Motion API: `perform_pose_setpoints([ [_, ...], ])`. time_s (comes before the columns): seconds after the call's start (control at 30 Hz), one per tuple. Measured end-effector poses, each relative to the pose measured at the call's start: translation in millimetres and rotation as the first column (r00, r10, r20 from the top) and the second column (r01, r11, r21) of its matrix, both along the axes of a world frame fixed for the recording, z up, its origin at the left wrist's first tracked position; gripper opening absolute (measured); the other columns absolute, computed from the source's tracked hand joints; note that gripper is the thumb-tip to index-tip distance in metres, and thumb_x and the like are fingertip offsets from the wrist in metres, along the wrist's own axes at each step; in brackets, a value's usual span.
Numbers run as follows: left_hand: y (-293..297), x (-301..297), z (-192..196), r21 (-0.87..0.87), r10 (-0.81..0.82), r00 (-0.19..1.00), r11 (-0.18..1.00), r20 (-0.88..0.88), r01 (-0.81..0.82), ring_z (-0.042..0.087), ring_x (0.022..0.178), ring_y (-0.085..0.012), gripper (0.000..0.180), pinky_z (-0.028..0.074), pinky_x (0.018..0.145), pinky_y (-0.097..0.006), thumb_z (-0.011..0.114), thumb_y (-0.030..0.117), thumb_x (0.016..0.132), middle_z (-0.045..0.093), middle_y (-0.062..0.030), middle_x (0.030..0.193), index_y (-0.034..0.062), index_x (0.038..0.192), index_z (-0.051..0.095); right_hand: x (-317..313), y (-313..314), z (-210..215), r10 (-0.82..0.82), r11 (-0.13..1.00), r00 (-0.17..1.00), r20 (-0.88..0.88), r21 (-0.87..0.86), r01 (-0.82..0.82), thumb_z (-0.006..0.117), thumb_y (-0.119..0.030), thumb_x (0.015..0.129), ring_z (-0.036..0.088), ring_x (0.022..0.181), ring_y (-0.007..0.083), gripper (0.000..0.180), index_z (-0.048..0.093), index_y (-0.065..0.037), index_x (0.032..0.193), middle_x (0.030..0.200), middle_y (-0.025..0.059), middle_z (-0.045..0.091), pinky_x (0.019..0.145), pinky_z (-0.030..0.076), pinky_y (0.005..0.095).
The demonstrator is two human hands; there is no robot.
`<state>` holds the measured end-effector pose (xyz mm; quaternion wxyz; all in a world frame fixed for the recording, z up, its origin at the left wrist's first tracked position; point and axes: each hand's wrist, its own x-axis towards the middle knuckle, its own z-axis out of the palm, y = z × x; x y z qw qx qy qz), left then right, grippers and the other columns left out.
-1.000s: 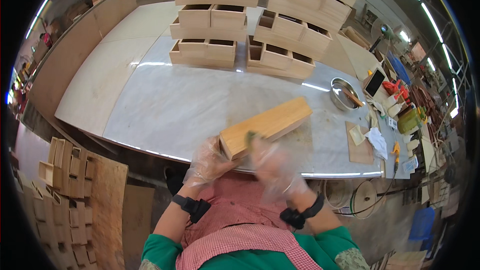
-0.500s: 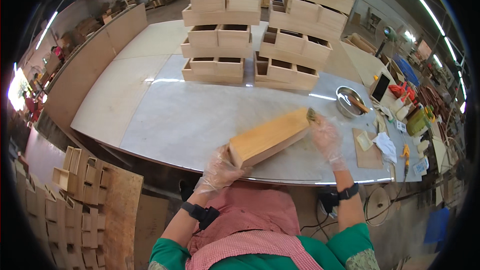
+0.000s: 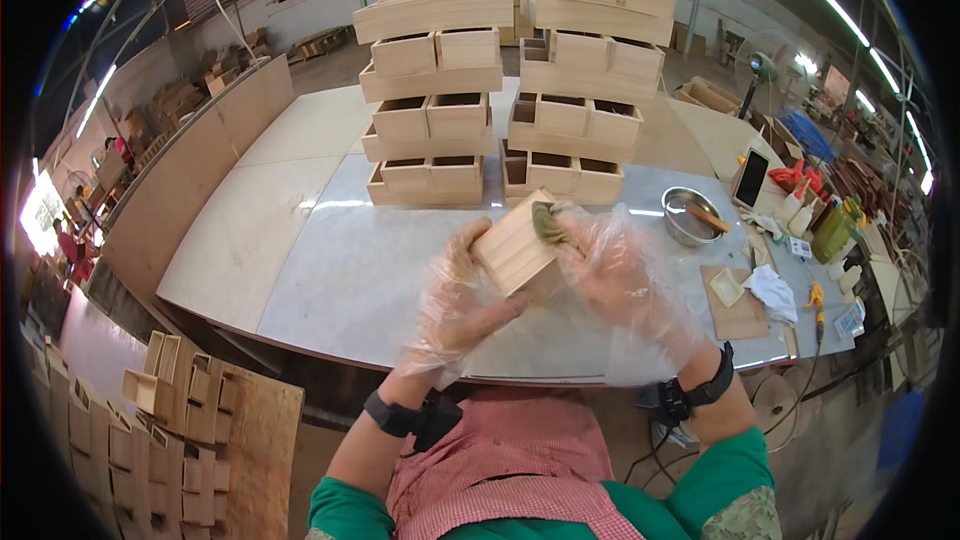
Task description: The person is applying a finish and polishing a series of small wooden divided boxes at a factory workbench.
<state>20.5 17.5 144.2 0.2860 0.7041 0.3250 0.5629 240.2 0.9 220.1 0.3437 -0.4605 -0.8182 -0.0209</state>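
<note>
A pale wooden box [image 3: 516, 252] is held tilted above the table, its plain end toward me. My left hand [image 3: 452, 302], in a clear plastic glove, grips its left side, with the thumb near the lower edge. In my gloved right hand [image 3: 622, 278] is a bunched green cloth [image 3: 549, 224], pressed against the upper right edge of the box. Most of the box's length is hidden behind its near end and my right hand. Black bands circle both my wrists.
Two stacks of wooden drawer boxes, a left stack [image 3: 432, 122] and a right stack [image 3: 585, 115], stand beyond my hands. On the right are a metal bowl [image 3: 690, 230] with a wooden-handled tool, a white cloth [image 3: 772, 292], a phone [image 3: 751, 176] and bottles. More boxes [image 3: 170, 440] lie lower left.
The box has been raised off the table and swung so its end faces me. My right hand and the green cloth have come left, to the edge of that end. The view has tilted up.
</note>
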Motion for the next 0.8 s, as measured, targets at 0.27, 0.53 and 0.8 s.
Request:
perform_pose_setpoints([
  [0.27, 21, 31, -45, -0.034, -0.145, 0.967, 0.987, 0.211, 0.155, 0.062, 0.115, -0.0207, 0.069, 0.052, 0.097, -0.037, 0.089, 0.016, 0.08, 0.063, -0.0113, 0.127, 0.0028, 0.134, 0.048, -19, 11, -8, 0.116, 0.946, 0.881, 0.458, 0.22, -0.239, 0.071, -0.02, 0.08, 0.068, 0.079, 0.027, 0.016, 0.069, -0.016, 0.096, 0.087, 0.0052, 0.068, 0.065, 0.054, 0.0412],
  [0.53, 32, 39, -37, 0.141, 0.126, 0.992, 0.983, -0.03, -0.121, 0.069, 0.093, -0.0331, 0.063, 0.056, 0.082, -0.041, 0.089, 0.028, 0.078, 0.07, -0.0177, 0.105, 0.0019, 0.125, 0.055, -12, 22, 9, 0.016, 0.957, 0.943, 0.332, 0.268, -0.111, 0.065, -0.016, 0.089, 0.067, 0.073, 0.0242, 0.011, 0.066, -0.008, 0.096, 0.077, 0.0057, 0.063, 0.059, 0.053, 0.0377],
  [0.8, 28, 51, -47, 0.054, 0.076, 0.997, 0.996, 0.003, -0.076, 0.071, 0.088, -0.0357, 0.056, 0.056, 0.075, -0.042, 0.087, 0.023, 0.078, 0.071, -0.0162, 0.098, 0.0029, 0.119, 0.055, -8, 57, -7, 0.1, 0.929, 0.995, 0.018, 0.357, -0.1, 0.066, -0.016, 0.09, 0.066, 0.07, 0.0246, 0.011, 0.063, -0.008, 0.097, 0.077, 0.0092, 0.063, 0.059, 0.053, 0.0382],
])
